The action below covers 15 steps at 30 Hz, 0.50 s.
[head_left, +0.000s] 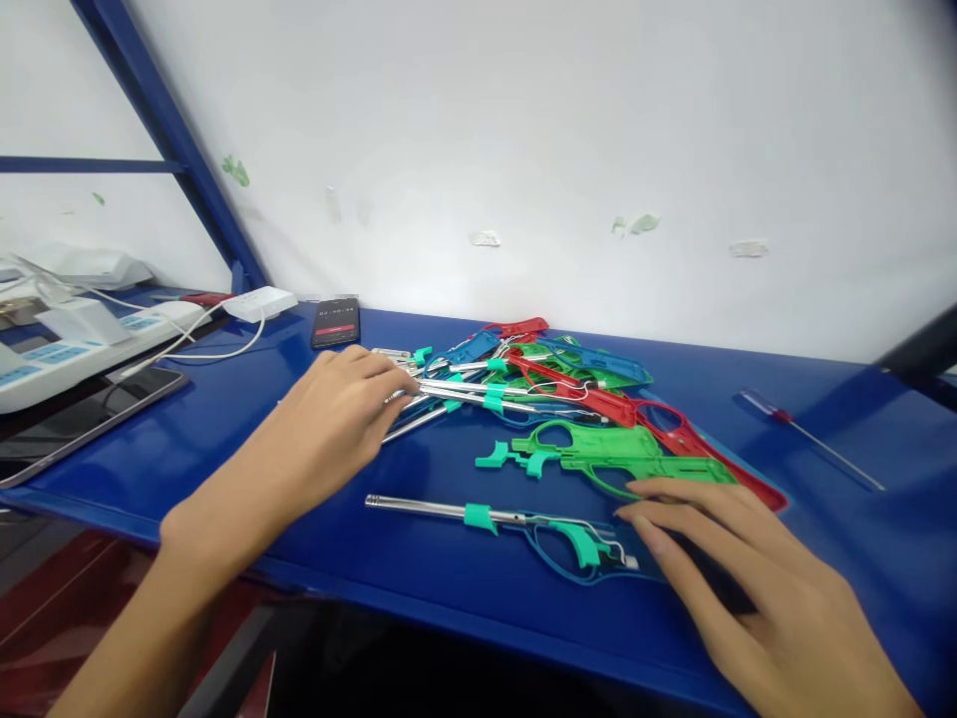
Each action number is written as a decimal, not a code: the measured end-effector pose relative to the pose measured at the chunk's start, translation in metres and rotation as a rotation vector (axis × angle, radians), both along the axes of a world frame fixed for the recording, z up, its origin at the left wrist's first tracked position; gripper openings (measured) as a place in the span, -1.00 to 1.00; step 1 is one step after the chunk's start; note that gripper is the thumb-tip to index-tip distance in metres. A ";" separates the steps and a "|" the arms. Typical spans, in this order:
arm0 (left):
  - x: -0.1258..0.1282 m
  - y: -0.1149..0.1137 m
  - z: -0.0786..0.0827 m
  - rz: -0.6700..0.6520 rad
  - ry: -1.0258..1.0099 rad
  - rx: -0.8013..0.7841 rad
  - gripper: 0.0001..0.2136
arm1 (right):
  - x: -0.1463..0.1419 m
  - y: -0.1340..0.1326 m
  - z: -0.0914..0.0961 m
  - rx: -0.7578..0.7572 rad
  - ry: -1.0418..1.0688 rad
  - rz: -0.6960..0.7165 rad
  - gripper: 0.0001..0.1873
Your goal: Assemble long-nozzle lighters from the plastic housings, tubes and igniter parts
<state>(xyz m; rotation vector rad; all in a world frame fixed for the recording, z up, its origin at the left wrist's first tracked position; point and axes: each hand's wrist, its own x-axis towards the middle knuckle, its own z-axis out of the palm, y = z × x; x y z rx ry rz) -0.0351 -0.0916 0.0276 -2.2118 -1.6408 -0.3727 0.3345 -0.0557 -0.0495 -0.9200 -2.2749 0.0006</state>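
In the head view, my left hand (pixel 348 409) reaches into the pile with its fingertips closed around the end of a utility lighter's metal tube (pixel 449 386); some fingers are hidden. My right hand (pixel 755 578) is at the lower right, fingers stretched and apart, beside a blue lighter half (pixel 534 543) that has a metal tube, a teal trigger (pixel 581 543) and white wires. Just beyond its fingertips lie green handle shells (pixel 620 449) and loose teal pieces (pixel 534 461). Red handle shells (pixel 684 439) stretch from the pile toward the right.
At the back left stands a phone (pixel 336 323) showing a timer. A tablet (pixel 90 414), a white power strip (pixel 97 349) and cables crowd the left side. On the right rests a screwdriver (pixel 807 436). The blue shelf (pixel 321 543) ends at a front edge; a white wall is behind.
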 end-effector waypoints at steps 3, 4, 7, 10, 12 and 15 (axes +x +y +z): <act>-0.018 0.001 0.001 0.078 0.015 0.013 -0.67 | 0.003 0.003 -0.005 0.010 -0.025 -0.009 -0.82; -0.025 0.001 0.001 0.094 0.014 0.011 -0.67 | 0.004 0.003 -0.007 0.014 -0.034 -0.012 -0.81; -0.046 0.002 0.000 0.159 -0.020 -0.050 -0.68 | 0.008 0.005 -0.011 0.015 -0.062 -0.019 -0.77; -0.059 0.004 0.001 0.221 -0.063 -0.107 -0.67 | 0.012 0.006 -0.015 0.017 -0.085 -0.028 -0.72; -0.063 0.005 0.002 0.236 -0.076 -0.137 -0.66 | 0.013 0.006 -0.018 0.023 -0.096 -0.043 -0.71; -0.065 0.006 0.000 0.245 -0.101 -0.174 -0.67 | 0.014 0.007 -0.022 0.042 -0.093 -0.059 -0.70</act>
